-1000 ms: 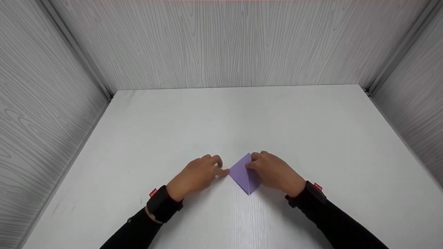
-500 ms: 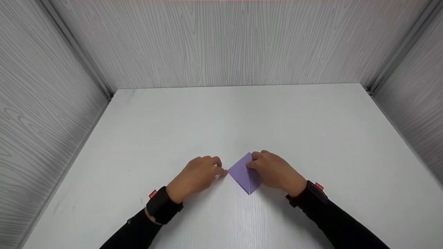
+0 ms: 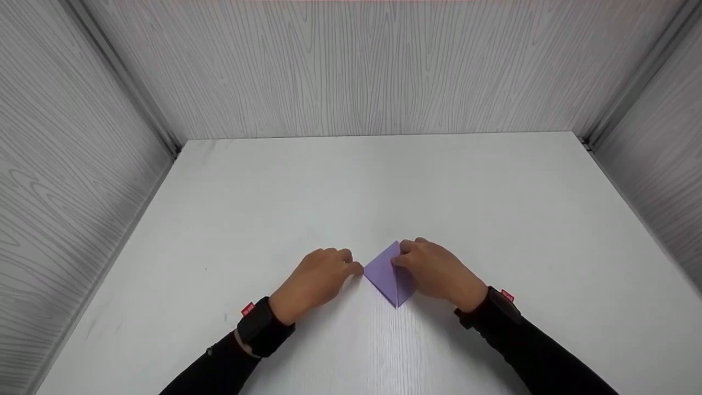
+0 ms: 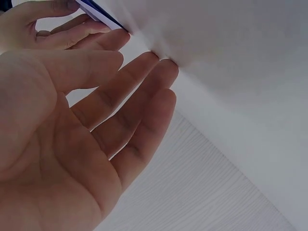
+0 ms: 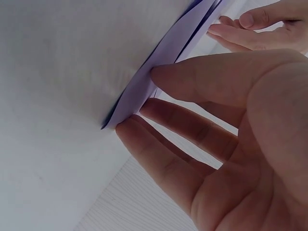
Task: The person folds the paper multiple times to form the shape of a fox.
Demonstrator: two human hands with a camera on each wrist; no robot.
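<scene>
A sheet of purple paper (image 3: pixel 381 271), folded into a small diamond with a crease down its middle, lies on the table. My right hand (image 3: pixel 436 271) covers its right side. In the right wrist view the thumb lies on the folded paper (image 5: pixel 168 50) and the fingertips meet its lower edge, pinching it. My left hand (image 3: pixel 321 280) is at the left corner, a fingertip right at the point. Its fingers are loosely bent in the left wrist view, where part of the folded paper (image 4: pixel 98 15) shows past the index fingertip.
The white table (image 3: pixel 329 186) stretches around both hands. A grey wood-grain panel (image 3: pixel 351 71) stands at the back, with a left side panel (image 3: pixel 66 164) and a right side panel (image 3: pixel 658 164). Black bands (image 3: pixel 266 326) sit on both wrists over dark sleeves.
The left hand shifts very slightly, its fingertip staying by the left corner. The right hand keeps its place on the paper, and the folded shape looks the same.
</scene>
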